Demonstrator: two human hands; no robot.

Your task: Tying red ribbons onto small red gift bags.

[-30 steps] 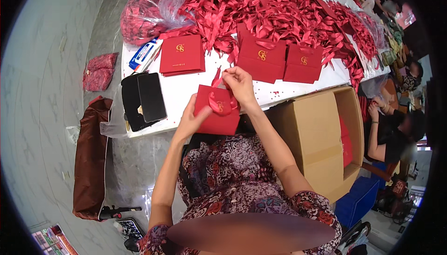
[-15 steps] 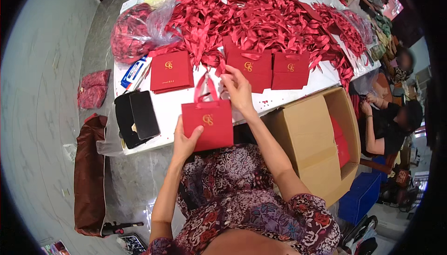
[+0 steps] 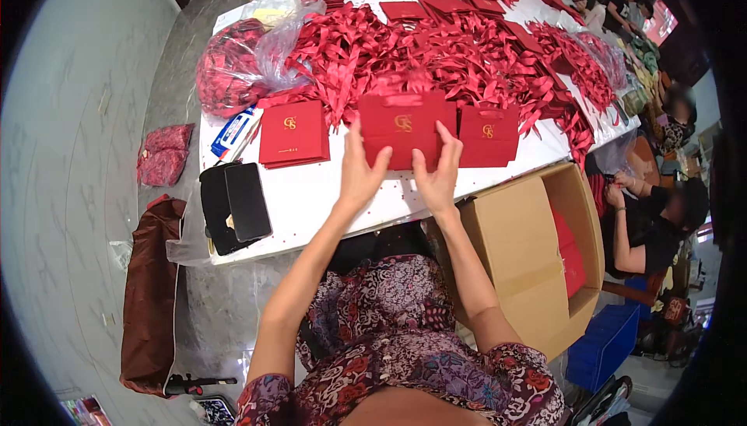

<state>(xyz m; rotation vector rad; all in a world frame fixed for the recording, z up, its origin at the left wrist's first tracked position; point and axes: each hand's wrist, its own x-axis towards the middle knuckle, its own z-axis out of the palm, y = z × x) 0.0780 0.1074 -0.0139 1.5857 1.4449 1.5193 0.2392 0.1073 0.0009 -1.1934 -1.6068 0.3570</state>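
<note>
Both my hands are at a small red paper gift bag (image 3: 401,144) with a gold emblem, near the table's front edge. My left hand (image 3: 362,173) grips its left side and my right hand (image 3: 437,175) its right side, thumbs on the front face. The bag rests on or just over a stack of like bags, mostly hidden behind it; I cannot tell whether they touch. Blurred red ribbon shows above its top edge. To the right lies another pile of red bags (image 3: 489,144), and to the left a neat stack of flat red bags (image 3: 294,136).
A heap of red ribbon handles (image 3: 350,49) covers the table's middle. At left are a clear plastic sack of red ribbon (image 3: 233,60), a blue-white packet (image 3: 236,134) and a black phone (image 3: 247,202). An open carton (image 3: 506,251) stands at right. Other people work beyond.
The bag has gone from in front of my body up and forward onto the table by the stack. My right hand has left the ribbon handle and now holds the bag's right side.
</note>
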